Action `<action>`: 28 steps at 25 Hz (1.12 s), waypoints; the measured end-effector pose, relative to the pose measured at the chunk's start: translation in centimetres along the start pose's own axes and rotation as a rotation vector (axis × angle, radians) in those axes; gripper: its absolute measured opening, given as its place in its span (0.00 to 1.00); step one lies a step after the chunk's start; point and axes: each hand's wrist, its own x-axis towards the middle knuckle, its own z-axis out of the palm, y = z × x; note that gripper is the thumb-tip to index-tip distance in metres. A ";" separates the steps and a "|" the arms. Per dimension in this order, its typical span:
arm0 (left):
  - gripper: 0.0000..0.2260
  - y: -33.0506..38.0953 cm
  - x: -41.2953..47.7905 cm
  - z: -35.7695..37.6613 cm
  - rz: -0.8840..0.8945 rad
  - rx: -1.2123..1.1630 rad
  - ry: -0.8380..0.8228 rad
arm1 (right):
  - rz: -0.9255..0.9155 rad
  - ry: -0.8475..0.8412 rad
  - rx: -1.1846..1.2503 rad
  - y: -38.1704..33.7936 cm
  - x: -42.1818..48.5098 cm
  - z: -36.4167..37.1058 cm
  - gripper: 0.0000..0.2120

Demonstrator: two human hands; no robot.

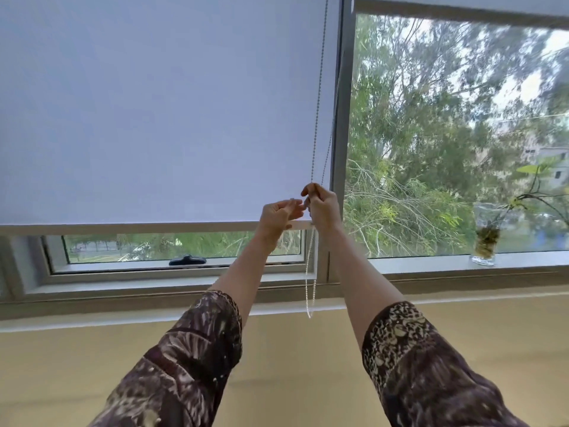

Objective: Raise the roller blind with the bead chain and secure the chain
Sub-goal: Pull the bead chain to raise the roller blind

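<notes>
A pale roller blind [154,103] covers most of the left window, and its bottom bar [123,228] hangs a little above the sill. The bead chain [317,97] runs down the blind's right edge, and its white loop [309,291] dangles below my hands. My right hand [323,206] is closed around the chain at about the height of the bottom bar. Just to its left, my left hand [280,214] is open with fingers apart, fingertips near the chain but holding nothing.
The right window's blind [462,7] is rolled up near the top, showing trees. A glass vase with a plant cutting [486,235] stands on the right sill. A black window handle [187,260] sits on the lower left sash. Below is a beige wall [292,365].
</notes>
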 end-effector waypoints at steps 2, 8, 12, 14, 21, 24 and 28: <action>0.14 5.1 -3.2 2.6 0.110 -0.043 -0.008 | -0.024 -0.022 -0.016 -2.4 -3.2 -3.4 0.12; 0.11 9.1 -4.5 5.4 0.178 -0.056 0.026 | 0.082 -0.116 -0.022 -0.8 -8.3 -4.2 0.12; 0.10 8.4 -5.5 6.4 0.165 -0.042 0.179 | 0.118 -0.163 -0.031 -0.6 -10.8 -4.9 0.12; 0.09 8.4 -7.0 7.1 0.159 -0.056 0.206 | 0.140 -0.193 -0.049 -1.3 -12.2 -6.0 0.13; 0.06 8.7 -12.4 7.3 0.203 0.000 0.253 | 0.328 -0.236 0.096 -5.8 -12.7 -9.3 0.14; 0.06 7.9 -14.5 7.5 0.237 0.082 0.288 | 0.215 -0.108 0.144 -9.7 -11.0 -9.6 0.16; 0.06 5.3 -17.3 7.7 0.150 0.050 0.259 | 0.096 -0.131 0.175 -15.1 -9.5 -8.9 0.11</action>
